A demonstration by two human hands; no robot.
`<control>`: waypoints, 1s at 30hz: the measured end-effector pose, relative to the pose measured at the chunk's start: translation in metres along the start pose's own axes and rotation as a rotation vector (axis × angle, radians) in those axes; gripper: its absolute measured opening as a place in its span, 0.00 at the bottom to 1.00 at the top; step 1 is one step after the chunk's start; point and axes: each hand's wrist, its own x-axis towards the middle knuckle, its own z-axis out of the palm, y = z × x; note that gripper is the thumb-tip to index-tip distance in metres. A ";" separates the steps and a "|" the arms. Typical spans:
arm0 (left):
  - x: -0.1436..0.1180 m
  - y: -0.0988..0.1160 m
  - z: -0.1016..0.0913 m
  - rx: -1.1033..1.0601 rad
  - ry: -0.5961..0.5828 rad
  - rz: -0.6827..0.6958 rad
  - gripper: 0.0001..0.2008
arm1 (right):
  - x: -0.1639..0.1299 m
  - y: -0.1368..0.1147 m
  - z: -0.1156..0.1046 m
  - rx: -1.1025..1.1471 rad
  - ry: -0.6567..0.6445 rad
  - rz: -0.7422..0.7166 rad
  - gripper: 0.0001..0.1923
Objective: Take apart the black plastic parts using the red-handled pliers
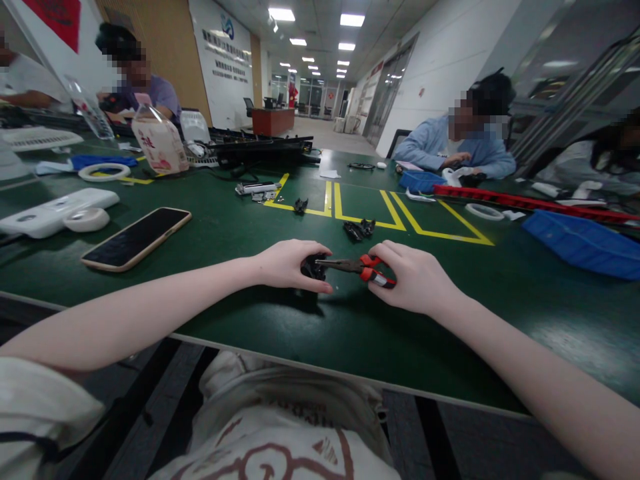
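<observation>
Between the thumb and fingers of my left hand [287,263] is a small black plastic part [311,268], held just above the green table. My right hand [415,277] is closed around the red and black handles of long-nose pliers [367,268]. The pliers point left, and their tips reach the black part; whether the jaws grip it I cannot tell. Just beyond my hands lies a cluster of black plastic pieces [359,229]. A smaller black piece [301,206] sits farther left, beside a yellow tape line.
A phone [137,238], a tape roll [86,219] and a pink-labelled bottle [159,137] stand on the left. Metallic parts [257,189] lie mid-table near yellow tape outlines. A blue tray [585,243] is at the right. Other people sit across the table on both sides.
</observation>
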 end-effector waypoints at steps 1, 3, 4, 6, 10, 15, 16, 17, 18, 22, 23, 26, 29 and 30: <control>0.000 0.000 0.000 -0.007 -0.005 0.000 0.36 | 0.000 0.000 -0.001 -0.016 0.019 -0.012 0.14; 0.000 0.000 0.000 -0.015 -0.008 0.006 0.35 | 0.000 0.000 -0.001 -0.017 0.034 -0.020 0.14; 0.000 0.000 0.000 -0.012 -0.007 0.011 0.34 | 0.000 0.001 0.000 -0.008 0.033 -0.018 0.14; 0.000 0.000 0.000 -0.002 0.000 0.016 0.35 | 0.000 0.001 0.001 0.024 0.024 -0.002 0.14; 0.000 0.000 0.000 0.008 0.004 0.018 0.34 | 0.001 0.002 0.003 0.084 0.020 0.034 0.14; -0.001 0.000 0.000 0.007 0.002 0.020 0.34 | 0.001 0.001 0.002 0.122 0.006 0.056 0.14; -0.001 0.000 0.000 0.007 0.002 0.021 0.34 | 0.001 0.001 0.002 0.129 -0.001 0.061 0.14; -0.001 0.000 0.000 0.007 0.002 0.022 0.34 | 0.001 0.001 0.002 0.135 -0.009 0.065 0.14; -0.001 0.000 0.000 0.009 0.002 0.022 0.34 | 0.001 0.001 0.002 0.143 -0.017 0.069 0.14; -0.001 0.000 0.001 0.022 0.005 0.016 0.36 | 0.002 0.002 0.001 0.175 -0.050 0.085 0.15; -0.001 0.000 0.001 0.023 0.005 0.016 0.36 | 0.002 0.002 0.001 0.182 -0.057 0.091 0.15; -0.001 0.001 0.001 0.023 0.004 0.016 0.35 | 0.002 0.003 0.000 0.196 -0.070 0.103 0.15; -0.001 0.001 0.001 0.020 0.007 0.009 0.35 | 0.002 0.003 0.000 0.208 -0.058 0.102 0.15; -0.001 0.002 0.001 0.018 0.007 0.007 0.34 | 0.002 0.003 0.000 0.212 -0.051 0.101 0.15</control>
